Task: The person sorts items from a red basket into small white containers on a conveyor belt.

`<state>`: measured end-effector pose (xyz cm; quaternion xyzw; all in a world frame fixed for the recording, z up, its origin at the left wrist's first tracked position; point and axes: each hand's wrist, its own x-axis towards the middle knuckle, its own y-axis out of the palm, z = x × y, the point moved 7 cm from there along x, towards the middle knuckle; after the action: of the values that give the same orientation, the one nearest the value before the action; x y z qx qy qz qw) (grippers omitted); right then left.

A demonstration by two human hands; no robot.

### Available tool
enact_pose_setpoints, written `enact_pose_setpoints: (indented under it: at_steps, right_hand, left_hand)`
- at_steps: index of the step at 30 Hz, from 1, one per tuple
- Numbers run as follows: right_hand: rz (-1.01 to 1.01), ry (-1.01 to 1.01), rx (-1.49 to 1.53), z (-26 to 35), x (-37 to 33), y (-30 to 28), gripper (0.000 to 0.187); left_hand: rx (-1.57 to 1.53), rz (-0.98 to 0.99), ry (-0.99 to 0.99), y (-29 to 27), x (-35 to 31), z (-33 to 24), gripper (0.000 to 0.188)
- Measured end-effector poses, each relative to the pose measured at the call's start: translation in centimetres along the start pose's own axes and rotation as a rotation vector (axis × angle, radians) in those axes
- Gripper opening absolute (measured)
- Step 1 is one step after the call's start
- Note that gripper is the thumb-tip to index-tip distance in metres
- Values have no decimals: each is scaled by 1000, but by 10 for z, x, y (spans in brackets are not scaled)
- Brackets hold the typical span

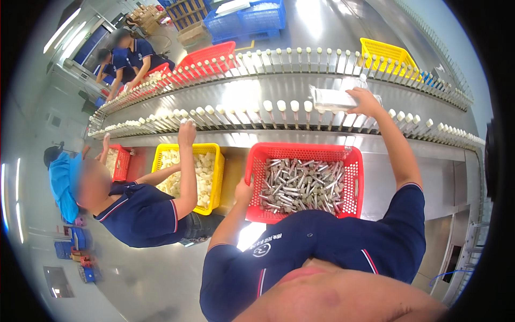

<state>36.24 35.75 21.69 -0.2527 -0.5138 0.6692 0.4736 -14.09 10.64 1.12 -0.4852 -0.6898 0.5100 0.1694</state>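
Observation:
My left hand [244, 191] is closed on the left rim of a red plastic basket [356, 161]. Inside the basket lies a heap of small silvery metal pieces [300, 185] with slim shafts. Stretched out to the right, my right hand [366, 102] grips the right end of a clear, see-through plastic package [333, 99]. The package is just above the nearer row of upright metal rods, and I cannot make out whether anything is in it. Behind my right hand shows a clear plastic bottle-like thing [362, 80], partly hidden. White caps [295, 105] top the rods of the nearer row.
A metal worktable [252, 91] runs between two rod rows. At my left a co-worker [145, 209] reaches to the rods beside a yellow basket [219, 177] of white pieces. Two more people [142, 53] work far left. Another yellow basket [389, 51] stands beyond the far row.

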Motion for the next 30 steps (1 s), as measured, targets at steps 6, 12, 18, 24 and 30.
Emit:
enact_pose_setpoints:
  at_steps: [6, 12, 18, 24, 30]
  right_hand:
    - [10, -19, 63, -2, 2, -23, 80]
    - [10, -65, 149, 33, 27, -4, 80]
    - [30, -130, 78, 26, 14, 2, 80]
    - [81, -142, 41, 36, 15, -33, 80]
    - [18, -214, 56, 51, 44, -8, 82]
  left_hand:
    - [-81, 24, 23, -1, 2, -9, 32]
    - [-93, 25, 41, 1, 1, -4, 32]
    - [-141, -16, 54, 8, 7, 7, 30]
    - [-125, 5, 64, 2, 7, 0, 29]
    - [-89, 2, 73, -1, 1, -7, 28]
